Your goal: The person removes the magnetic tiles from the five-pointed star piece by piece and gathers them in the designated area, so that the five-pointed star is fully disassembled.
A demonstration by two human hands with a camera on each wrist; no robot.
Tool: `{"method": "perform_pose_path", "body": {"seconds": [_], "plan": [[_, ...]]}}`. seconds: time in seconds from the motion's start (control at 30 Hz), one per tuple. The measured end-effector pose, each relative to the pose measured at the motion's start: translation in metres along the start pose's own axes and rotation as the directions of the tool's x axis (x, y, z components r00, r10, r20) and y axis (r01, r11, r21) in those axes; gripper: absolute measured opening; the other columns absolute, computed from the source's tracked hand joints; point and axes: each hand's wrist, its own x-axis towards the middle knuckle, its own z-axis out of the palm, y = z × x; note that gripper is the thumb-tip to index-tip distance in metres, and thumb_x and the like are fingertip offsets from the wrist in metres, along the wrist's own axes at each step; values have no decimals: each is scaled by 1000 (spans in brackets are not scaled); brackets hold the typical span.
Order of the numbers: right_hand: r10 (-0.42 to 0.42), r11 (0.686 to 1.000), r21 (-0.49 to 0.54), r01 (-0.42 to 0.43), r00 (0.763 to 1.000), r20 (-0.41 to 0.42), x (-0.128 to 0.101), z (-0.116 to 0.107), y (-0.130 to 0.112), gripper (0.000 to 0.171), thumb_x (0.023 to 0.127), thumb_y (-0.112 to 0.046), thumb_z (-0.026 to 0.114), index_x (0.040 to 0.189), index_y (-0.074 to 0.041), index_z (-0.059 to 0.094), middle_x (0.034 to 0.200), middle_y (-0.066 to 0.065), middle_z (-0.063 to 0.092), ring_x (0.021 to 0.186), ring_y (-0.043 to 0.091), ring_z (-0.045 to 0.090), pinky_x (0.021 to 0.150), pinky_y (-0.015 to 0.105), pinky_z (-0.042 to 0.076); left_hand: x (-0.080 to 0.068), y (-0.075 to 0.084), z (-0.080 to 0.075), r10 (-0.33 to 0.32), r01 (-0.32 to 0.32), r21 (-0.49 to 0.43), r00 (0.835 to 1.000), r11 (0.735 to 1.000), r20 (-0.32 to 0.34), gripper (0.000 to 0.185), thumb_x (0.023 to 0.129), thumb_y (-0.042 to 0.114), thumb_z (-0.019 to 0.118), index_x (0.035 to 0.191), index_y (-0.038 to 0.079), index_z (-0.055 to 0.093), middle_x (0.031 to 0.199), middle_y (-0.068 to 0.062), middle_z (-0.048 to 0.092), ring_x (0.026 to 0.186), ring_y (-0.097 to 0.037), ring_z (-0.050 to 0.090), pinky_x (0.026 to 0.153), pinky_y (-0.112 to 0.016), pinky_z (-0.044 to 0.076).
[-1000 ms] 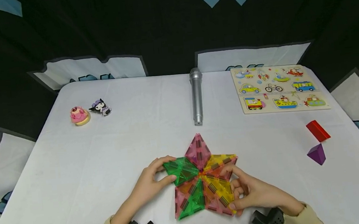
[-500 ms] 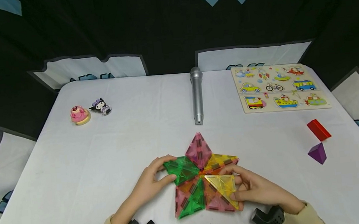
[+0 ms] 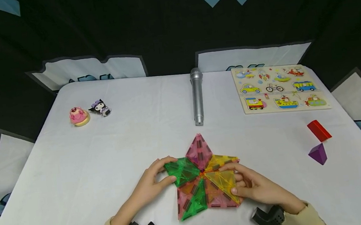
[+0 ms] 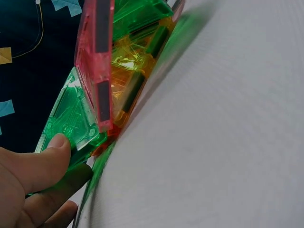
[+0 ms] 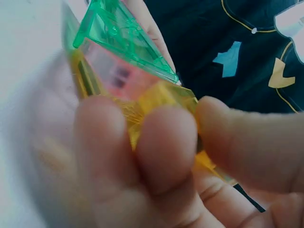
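A star of translucent magnetic triangle tiles in pink, green and yellow lies flat near the table's front edge. My left hand pinches the green tile at the star's left point; its thumb rests on that green tile in the left wrist view. My right hand grips a yellow triangle tile and holds it tilted over the star's right side. Close up in the right wrist view, the fingers and thumb pinch the yellow tile, with a green tile behind.
A silver microphone lies at mid-table beyond the star. A wooden vehicle puzzle board sits at the back right, a red block and purple pyramid to the right. A pink cupcake toy and a small black figure stand at the back left.
My right hand has lifted the yellow tile off the star's lower right and swung it up and inward over the star. My left hand has stayed on the green tile.
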Motion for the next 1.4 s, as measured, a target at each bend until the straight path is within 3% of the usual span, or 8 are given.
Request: {"method": "perform_pose_path", "body": {"seconds": [0.37, 0.57, 0.7, 0.93, 1.03, 1.17, 1.3, 1.4], "plan": [[43, 999, -12, -50, 938, -345, -7, -29, -17, 52, 92, -1, 49, 137, -7, 23, 91, 28, 55, 66, 18, 59, 60, 37, 52, 1, 1, -1, -20, 20, 6, 1000, 1000, 6, 43, 81, 15, 68, 121, 18, 54, 121, -7, 56, 103, -22, 55, 105, -48, 15], [46, 949, -207, -237, 755, -654, -25, -83, -17, 56, 93, -7, 51, 140, -5, 21, 83, 12, 56, 61, 14, 57, 57, 30, 52, -4, 1, 1, -77, 77, 10, 997, 997, 1, 46, 79, 17, 70, 121, 23, 54, 123, -5, 54, 104, -23, 55, 103, -53, 16], [100, 820, -294, -491, 629, -771, -40, -109, -8, 58, 95, -22, 48, 141, -2, 19, 74, 9, 51, 55, 13, 51, 51, 24, 47, -5, 0, 2, -66, 66, -3, 998, 998, 14, 46, 79, 18, 69, 122, 22, 53, 120, -4, 56, 98, -16, 59, 104, -52, 13], [39, 676, -380, -631, 546, -837, -44, -116, -4, 65, 93, -32, 49, 141, 1, 19, 65, 10, 51, 51, 14, 44, 44, 24, 36, 0, 1, 0, -25, 25, 7, 1000, 1000, 14, 47, 79, 17, 69, 123, 20, 53, 118, -2, 58, 98, -16, 58, 105, -51, 13], [-45, 705, -436, -559, 579, -814, -38, -104, -10, 58, 93, -26, 51, 138, -1, 26, 70, 11, 55, 53, 13, 47, 47, 22, 39, 0, 1, 0, -26, 25, 20, 1000, 999, 10, 46, 79, 17, 69, 122, 20, 53, 122, -3, 55, 102, -19, 56, 105, -50, 14], [-202, 747, -584, -318, 728, -655, -22, -73, -16, 32, 89, -8, 57, 119, -1, 48, 76, 11, 59, 56, 13, 51, 49, 22, 43, 0, 1, 0, -19, 19, 25, 1000, 1000, 7, 46, 79, 16, 70, 122, 19, 53, 124, -4, 54, 108, -20, 52, 106, -46, 15], [-236, 703, -706, -80, 911, -338, -3, -29, -19, 19, 87, -5, 60, 106, -9, 57, 81, -2, 62, 63, 7, 54, 54, 23, 46, 1, 0, 0, -13, 12, 28, 1000, 1000, 9, 46, 80, 16, 69, 122, 20, 53, 125, -5, 53, 112, -21, 50, 106, -45, 15], [-174, 615, -789, 4, 976, -131, 7, 1, -15, 21, 89, -20, 59, 109, -15, 56, 88, -9, 62, 70, 0, 54, 60, 22, 47, 0, -1, 0, -17, 17, 31, 1000, 999, 7, 46, 80, 17, 69, 123, 21, 52, 126, -5, 52, 114, -22, 48, 106, -46, 16]]}}
